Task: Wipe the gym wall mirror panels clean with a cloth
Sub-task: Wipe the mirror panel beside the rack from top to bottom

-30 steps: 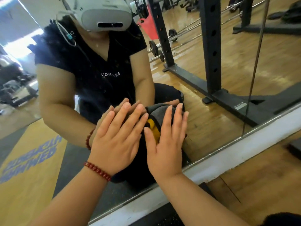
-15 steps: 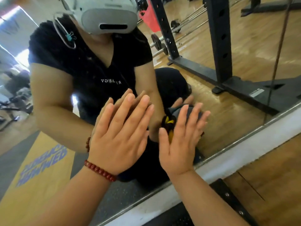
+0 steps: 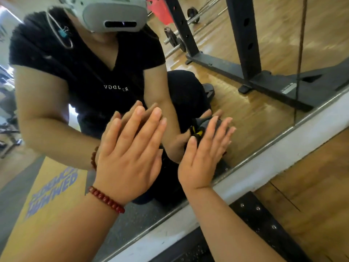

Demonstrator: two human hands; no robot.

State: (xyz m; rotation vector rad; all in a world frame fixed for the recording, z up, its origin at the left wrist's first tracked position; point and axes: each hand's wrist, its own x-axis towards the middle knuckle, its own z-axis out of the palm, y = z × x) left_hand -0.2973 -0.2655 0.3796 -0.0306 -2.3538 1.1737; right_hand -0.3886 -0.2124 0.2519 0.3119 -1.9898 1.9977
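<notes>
The wall mirror fills most of the view and reflects a person in a black top. My left hand, with a red bead bracelet at the wrist, lies flat against the glass with straight fingers. My right hand presses a grey, black and yellow cloth flat onto the mirror low down, near its bottom edge. The hand covers most of the cloth; only its upper left part shows.
A white ledge runs under the mirror's metal bottom edge. Below it lie wooden floor and a black studded mat. A vertical seam between mirror panels stands to the right. The glass reflects a black rack and barbells.
My right hand has slid the cloth rightward and slightly downward along the glass. My left hand has stayed flat on the mirror. The camera has come closer and tilted.
</notes>
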